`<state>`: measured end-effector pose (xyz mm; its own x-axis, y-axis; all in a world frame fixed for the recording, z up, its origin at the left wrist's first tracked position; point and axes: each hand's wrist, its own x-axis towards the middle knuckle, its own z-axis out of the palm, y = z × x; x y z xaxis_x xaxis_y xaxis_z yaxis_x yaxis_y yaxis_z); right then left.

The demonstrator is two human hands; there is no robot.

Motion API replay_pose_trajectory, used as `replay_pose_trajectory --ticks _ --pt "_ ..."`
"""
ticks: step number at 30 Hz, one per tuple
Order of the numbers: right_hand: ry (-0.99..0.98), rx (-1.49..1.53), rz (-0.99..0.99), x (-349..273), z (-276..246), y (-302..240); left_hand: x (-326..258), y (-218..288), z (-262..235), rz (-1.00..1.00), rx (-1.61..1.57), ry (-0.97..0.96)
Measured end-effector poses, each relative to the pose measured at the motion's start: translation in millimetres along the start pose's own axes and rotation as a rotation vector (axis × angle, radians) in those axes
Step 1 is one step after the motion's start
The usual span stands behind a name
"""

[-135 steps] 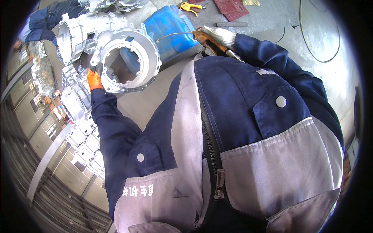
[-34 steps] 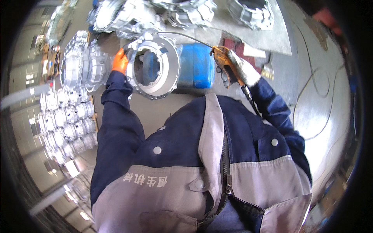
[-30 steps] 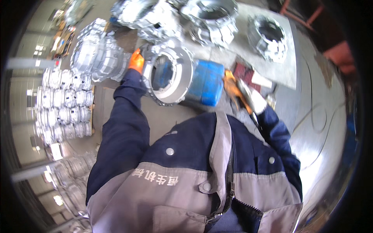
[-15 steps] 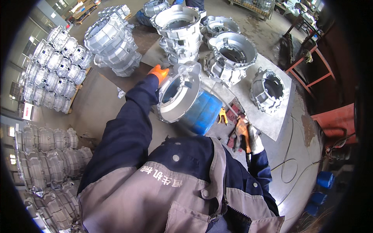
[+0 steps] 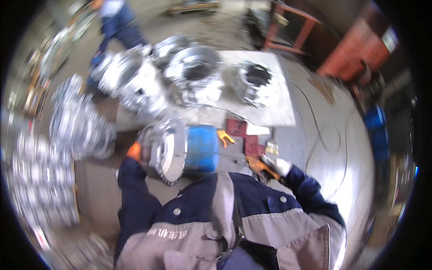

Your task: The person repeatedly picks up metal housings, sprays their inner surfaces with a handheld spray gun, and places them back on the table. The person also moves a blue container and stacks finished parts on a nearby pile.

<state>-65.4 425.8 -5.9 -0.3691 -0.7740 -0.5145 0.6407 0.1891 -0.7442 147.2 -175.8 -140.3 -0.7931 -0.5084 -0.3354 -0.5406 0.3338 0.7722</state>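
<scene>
At seven o'clock, my jacket (image 5: 265, 231) carried white writing (image 5: 170, 233). My left hand (image 5: 134, 152), grip unclear, touched a housing (image 5: 173, 146) beside the blue container (image 5: 203, 148); right hand (image 5: 279, 165), at four, clasped an orange tool (image 5: 262, 168).

Before us, a bit to the left, a housing (image 5: 176, 149) stands between our left hand (image 5: 135, 152), at its left side, and a jug (image 5: 203, 148) on its right. Right of the jug lies a small air gun (image 5: 225, 137). Farther right, our right hand (image 5: 279, 165) holds a blow gun (image 5: 261, 168), with a brush (image 5: 272, 147) just beyond. Behind these, a sheet (image 5: 285, 112) bears a stack (image 5: 195, 85) near its middle and a lone casing (image 5: 270, 92) to the right. A co-worker (image 5: 120, 27) stands at the far left, behind the sheet; a hose (image 5: 317, 123) lies on our right.
</scene>
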Motion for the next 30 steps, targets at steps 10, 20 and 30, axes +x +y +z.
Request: replay_pose_trajectory --ticks 10,20,30 --pt "-0.155 0.328 -0.149 -5.4 -21.0 43.6 1.8 18.9 8.3 -0.252 -0.740 -0.115" --pt "-0.089 0.247 -0.176 -61.5 -30.1 84.8 -7.0 119.5 50.2 -0.173 -0.550 -0.224" --pt "0.468 0.281 -0.149 -109.5 2.9 160.5 12.6 195.6 110.9 0.000 -0.163 -0.537"
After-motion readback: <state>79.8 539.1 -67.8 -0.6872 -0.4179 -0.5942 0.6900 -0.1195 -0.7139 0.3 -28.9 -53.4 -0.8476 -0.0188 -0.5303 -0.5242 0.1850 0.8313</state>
